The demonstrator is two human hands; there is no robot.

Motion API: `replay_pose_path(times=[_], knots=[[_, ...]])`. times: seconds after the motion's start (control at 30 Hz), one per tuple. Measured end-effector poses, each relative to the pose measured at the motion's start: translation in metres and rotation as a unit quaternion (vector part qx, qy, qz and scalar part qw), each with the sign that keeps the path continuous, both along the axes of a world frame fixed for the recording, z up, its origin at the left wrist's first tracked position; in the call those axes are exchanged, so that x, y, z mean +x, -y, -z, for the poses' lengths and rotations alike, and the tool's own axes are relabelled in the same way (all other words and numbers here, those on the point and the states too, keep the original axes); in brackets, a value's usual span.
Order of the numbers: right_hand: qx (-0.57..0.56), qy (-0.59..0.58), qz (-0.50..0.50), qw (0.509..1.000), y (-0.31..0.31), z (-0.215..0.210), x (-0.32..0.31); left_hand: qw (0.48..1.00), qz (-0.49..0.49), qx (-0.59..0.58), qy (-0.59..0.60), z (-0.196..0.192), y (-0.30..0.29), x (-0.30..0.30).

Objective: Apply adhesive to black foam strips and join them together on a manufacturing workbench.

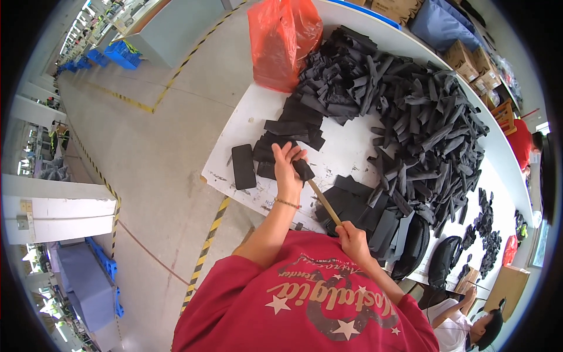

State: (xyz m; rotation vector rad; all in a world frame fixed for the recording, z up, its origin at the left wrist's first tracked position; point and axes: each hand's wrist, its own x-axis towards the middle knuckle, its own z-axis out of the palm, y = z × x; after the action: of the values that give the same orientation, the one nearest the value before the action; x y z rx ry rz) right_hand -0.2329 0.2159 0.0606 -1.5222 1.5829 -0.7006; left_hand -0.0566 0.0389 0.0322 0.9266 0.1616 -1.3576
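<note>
A thin wooden stick (324, 202) slants across the near edge of the table, its lower end gripped in my closed right hand (353, 239) close to my body. On the stick's upper end sits a small black fabric piece (304, 170). My left hand (287, 170) holds this piece at its side, with some fingers reaching upward; its grip is partly hidden. Just beyond that hand, flat black fabric strips (293, 126) overlap in a loose stack. A black phone (243, 167) lies to the left of the hand.
A large heap of black strips (416, 117) covers the white table's (346, 141) far and right parts. A red plastic bag (281, 44) stands at the far left corner. Flat dark pieces (352, 202) lie right of the stick. Another person (463, 322) sits at lower right.
</note>
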Motion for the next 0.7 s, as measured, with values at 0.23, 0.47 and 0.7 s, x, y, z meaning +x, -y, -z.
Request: replay_pose_path(times=[0.23,0.47,0.7], knots=[[0.056,0.018,-0.038,0.998,-0.004,-0.007,-0.001,0.979,0.201,-0.037,0.005,0.030,-0.005,0.026],[0.030,-0.089,-0.166,0.982,0.003,-0.071,-0.037,0.983,0.125,0.038,-0.130,0.065,-0.002,0.032],[-0.065,0.060,0.018,0.996,0.074,-0.043,0.033,0.970,0.162,0.096,-0.151,0.065,-0.021,-0.020]])
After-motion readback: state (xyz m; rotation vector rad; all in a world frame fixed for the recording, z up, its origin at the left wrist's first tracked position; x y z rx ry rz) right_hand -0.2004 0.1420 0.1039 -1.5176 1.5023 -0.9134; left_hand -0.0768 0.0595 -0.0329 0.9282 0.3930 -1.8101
